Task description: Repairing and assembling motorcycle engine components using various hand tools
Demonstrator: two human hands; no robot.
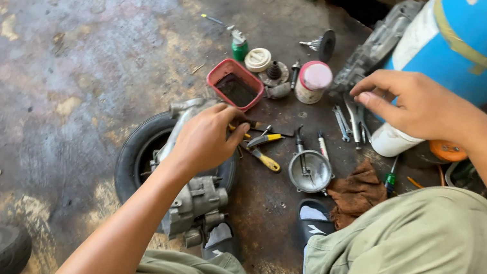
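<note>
A: What is the left hand (207,138) on?

B: It rests on a grey metal engine part (195,198) that lies across a small black tyre (134,159) on the floor (41,59). The fingers (230,117) are curled together over the part's upper end. Whether they truly clamp it, I cannot tell.

A: And the right hand (415,104)?

B: It hovers over a bunch of steel wrenches (350,121) lying just below its fingertips (366,99). Thumb and forefinger are pinched close together, holding nothing I can make out.

A: What lies between the two hands?

B: Just right of the left fingers are yellow-handled tools (264,150), then a round metal cover (310,170) with a tool lying in it. Above those fingers sits a red tray (223,70) holding dark oil. Beyond it stand a white cap (258,59), a small green bottle (240,45) and a pink-lidded jar (314,82).

A: Anything near the right hand?

B: A big blue cylinder (486,45) rises behind it, with a white container (391,142) under the wrist. Lower down lie a brown rag (357,193) and a green screwdriver (390,178), by the person's knee in olive trousers (412,261).
</note>
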